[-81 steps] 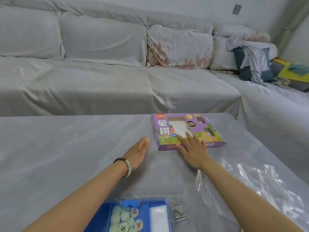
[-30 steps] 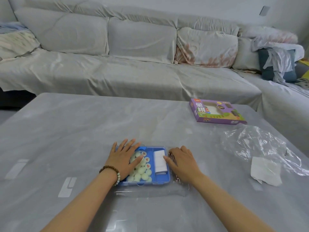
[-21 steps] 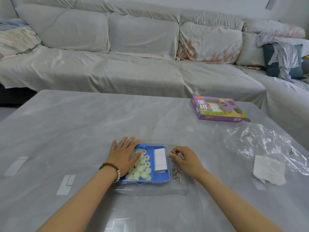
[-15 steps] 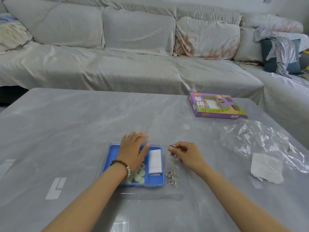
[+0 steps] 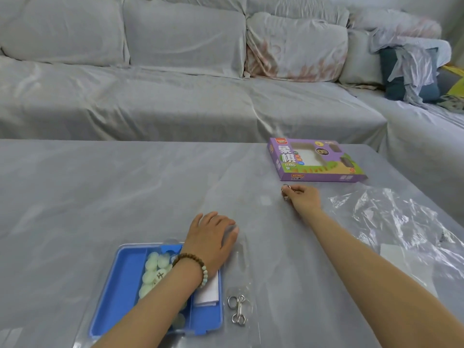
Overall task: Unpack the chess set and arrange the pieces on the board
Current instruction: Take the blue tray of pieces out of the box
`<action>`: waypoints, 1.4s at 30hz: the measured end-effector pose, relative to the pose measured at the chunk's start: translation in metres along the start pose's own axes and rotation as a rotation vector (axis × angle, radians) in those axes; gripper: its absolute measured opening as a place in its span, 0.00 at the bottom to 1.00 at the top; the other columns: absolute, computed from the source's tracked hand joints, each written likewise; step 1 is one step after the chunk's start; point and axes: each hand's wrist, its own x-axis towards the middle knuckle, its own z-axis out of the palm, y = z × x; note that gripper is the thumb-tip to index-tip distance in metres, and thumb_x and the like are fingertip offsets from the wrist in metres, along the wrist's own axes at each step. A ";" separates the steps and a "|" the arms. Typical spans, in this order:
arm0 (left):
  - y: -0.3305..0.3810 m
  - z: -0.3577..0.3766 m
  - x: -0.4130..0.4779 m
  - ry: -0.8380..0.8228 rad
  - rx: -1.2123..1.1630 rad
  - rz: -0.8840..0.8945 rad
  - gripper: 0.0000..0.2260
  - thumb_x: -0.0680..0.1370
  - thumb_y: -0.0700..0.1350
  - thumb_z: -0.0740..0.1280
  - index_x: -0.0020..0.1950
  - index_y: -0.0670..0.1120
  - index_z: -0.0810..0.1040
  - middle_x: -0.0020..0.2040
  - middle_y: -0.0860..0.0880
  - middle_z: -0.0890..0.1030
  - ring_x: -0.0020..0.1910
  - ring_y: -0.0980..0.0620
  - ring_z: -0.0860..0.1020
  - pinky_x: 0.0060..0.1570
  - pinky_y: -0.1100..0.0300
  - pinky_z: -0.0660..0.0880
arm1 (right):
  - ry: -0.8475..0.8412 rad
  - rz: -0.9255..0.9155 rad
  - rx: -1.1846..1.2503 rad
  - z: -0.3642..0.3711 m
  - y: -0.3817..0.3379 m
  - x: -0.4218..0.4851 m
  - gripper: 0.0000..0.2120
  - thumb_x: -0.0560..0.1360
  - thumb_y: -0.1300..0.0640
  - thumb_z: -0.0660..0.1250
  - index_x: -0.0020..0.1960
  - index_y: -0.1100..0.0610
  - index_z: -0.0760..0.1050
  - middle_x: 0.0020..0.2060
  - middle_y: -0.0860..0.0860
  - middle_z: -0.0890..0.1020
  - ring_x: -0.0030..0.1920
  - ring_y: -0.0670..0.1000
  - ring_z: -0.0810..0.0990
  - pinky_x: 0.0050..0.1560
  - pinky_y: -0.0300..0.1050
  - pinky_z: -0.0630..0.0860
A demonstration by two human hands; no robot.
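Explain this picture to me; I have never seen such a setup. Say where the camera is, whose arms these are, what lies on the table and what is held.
No machine here: a person wears a camera on the head, so you look down along their own arms. The left hand lies with relaxed fingers at the far end of a blue tray holding pale green chess pieces and a folded white sheet. The right hand is stretched forward and pinches a small metal ring piece. On the grey table also lie a second metal ring piece, the purple chess box and a clear plastic bag.
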 end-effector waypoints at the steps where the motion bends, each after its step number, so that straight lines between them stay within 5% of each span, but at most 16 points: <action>1: 0.000 0.000 -0.001 0.005 -0.003 0.004 0.19 0.81 0.58 0.45 0.66 0.56 0.68 0.66 0.60 0.69 0.72 0.58 0.57 0.72 0.58 0.47 | 0.020 -0.008 -0.053 0.003 0.003 0.009 0.08 0.72 0.52 0.70 0.39 0.55 0.81 0.32 0.50 0.81 0.33 0.47 0.76 0.41 0.41 0.73; 5: -0.002 0.003 0.000 0.029 0.010 0.029 0.29 0.74 0.63 0.36 0.64 0.58 0.69 0.63 0.62 0.70 0.69 0.59 0.60 0.72 0.59 0.49 | 0.091 -0.021 -0.278 0.010 0.009 0.025 0.10 0.71 0.44 0.69 0.43 0.49 0.83 0.37 0.48 0.82 0.42 0.51 0.79 0.45 0.43 0.71; 12: 0.000 -0.001 0.000 0.037 -0.007 0.028 0.18 0.81 0.56 0.47 0.63 0.55 0.71 0.61 0.59 0.72 0.65 0.59 0.64 0.69 0.61 0.54 | 0.109 -0.120 -0.142 0.000 0.015 0.014 0.14 0.70 0.50 0.72 0.53 0.53 0.78 0.51 0.51 0.79 0.53 0.52 0.76 0.57 0.49 0.72; 16: 0.002 -0.008 -0.002 0.032 -0.107 0.046 0.18 0.80 0.57 0.50 0.64 0.54 0.71 0.62 0.56 0.73 0.64 0.57 0.67 0.67 0.62 0.55 | -0.028 -0.277 0.015 -0.004 -0.005 -0.060 0.08 0.75 0.58 0.67 0.53 0.55 0.75 0.51 0.51 0.78 0.46 0.48 0.74 0.52 0.39 0.73; 19: -0.005 -0.014 -0.010 0.002 -0.165 0.110 0.29 0.75 0.64 0.45 0.67 0.52 0.69 0.64 0.53 0.73 0.67 0.54 0.66 0.69 0.60 0.56 | -0.284 -0.418 0.053 -0.010 -0.017 -0.145 0.09 0.75 0.56 0.66 0.55 0.53 0.73 0.50 0.46 0.79 0.45 0.44 0.77 0.46 0.30 0.71; 23: -0.015 -0.024 -0.044 0.055 -0.136 0.085 0.36 0.70 0.65 0.39 0.69 0.49 0.68 0.67 0.53 0.70 0.69 0.51 0.63 0.69 0.58 0.54 | -0.451 -0.750 -0.311 -0.024 0.000 -0.234 0.13 0.75 0.44 0.61 0.57 0.45 0.72 0.53 0.38 0.77 0.55 0.38 0.73 0.59 0.28 0.62; 29: -0.018 -0.025 -0.094 -0.035 0.004 -0.043 0.44 0.64 0.70 0.30 0.75 0.52 0.53 0.76 0.55 0.52 0.75 0.54 0.47 0.70 0.60 0.37 | -0.240 -1.135 -0.797 -0.015 0.018 -0.254 0.20 0.75 0.37 0.55 0.49 0.49 0.78 0.46 0.42 0.80 0.57 0.47 0.75 0.65 0.47 0.62; 34: -0.021 -0.020 -0.092 -0.032 0.062 -0.067 0.39 0.68 0.65 0.31 0.76 0.52 0.51 0.76 0.54 0.50 0.75 0.53 0.46 0.71 0.58 0.37 | -0.242 -1.099 -0.860 -0.010 0.021 -0.254 0.27 0.79 0.37 0.44 0.50 0.50 0.77 0.42 0.44 0.78 0.51 0.48 0.70 0.61 0.42 0.62; 38: -0.021 -0.021 -0.093 -0.033 0.057 -0.068 0.24 0.81 0.57 0.45 0.75 0.50 0.52 0.76 0.53 0.51 0.75 0.52 0.47 0.73 0.57 0.39 | -0.269 -1.075 -0.914 -0.013 0.012 -0.253 0.27 0.79 0.37 0.42 0.46 0.49 0.76 0.38 0.44 0.76 0.42 0.47 0.70 0.47 0.39 0.62; 42: -0.020 -0.021 -0.093 -0.030 0.048 -0.071 0.24 0.81 0.56 0.47 0.76 0.50 0.52 0.76 0.53 0.51 0.75 0.52 0.47 0.73 0.56 0.40 | -0.518 -0.935 -0.923 -0.015 -0.007 -0.257 0.35 0.75 0.32 0.38 0.50 0.53 0.76 0.45 0.48 0.77 0.47 0.50 0.73 0.50 0.39 0.60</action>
